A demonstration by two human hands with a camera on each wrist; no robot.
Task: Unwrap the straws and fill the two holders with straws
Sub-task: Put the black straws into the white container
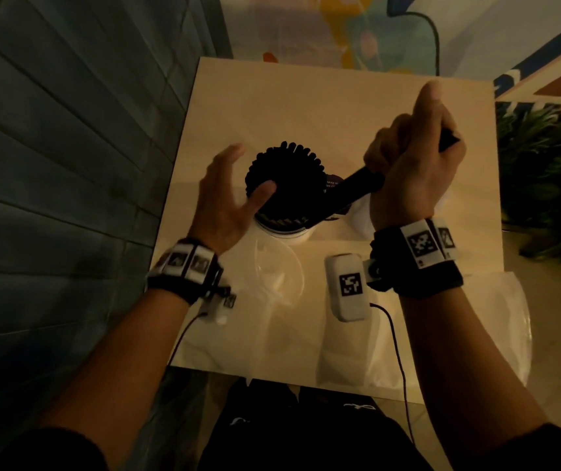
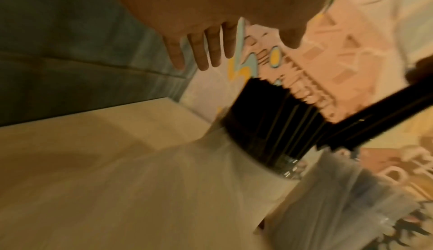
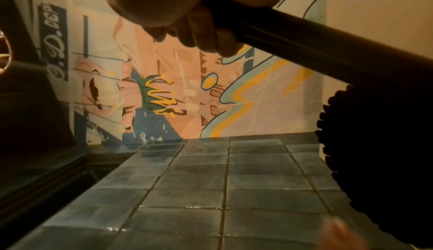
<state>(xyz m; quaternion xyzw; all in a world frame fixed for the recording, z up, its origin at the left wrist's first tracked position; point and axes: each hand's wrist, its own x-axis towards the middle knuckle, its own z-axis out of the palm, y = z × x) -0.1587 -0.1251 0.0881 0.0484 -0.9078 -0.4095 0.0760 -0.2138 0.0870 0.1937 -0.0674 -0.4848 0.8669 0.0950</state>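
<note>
A white holder (image 1: 282, 232) stands mid-table, packed with upright black straws (image 1: 286, 181). My left hand (image 1: 247, 171) is open at the holder's left side, its thumb lying against the straws; in the left wrist view its fingers (image 2: 199, 50) hang spread above the holder (image 2: 234, 163). My right hand (image 1: 415, 158) grips a bundle of black straws (image 1: 357, 188), tilted with its lower end down beside the full holder. In the right wrist view the fingers (image 3: 201, 31) curl round this bundle (image 3: 304, 41). A white object (image 1: 362, 215), partly hidden under the right hand, stands right of the holder.
Crumpled clear plastic wrap (image 1: 279, 277) lies in front of the holder, and more wrap (image 1: 483, 317) covers the table's front right. The pale table (image 1: 306, 107) ends at a tiled wall (image 1: 68, 130) on the left. A plant (image 1: 544, 164) stands to the right.
</note>
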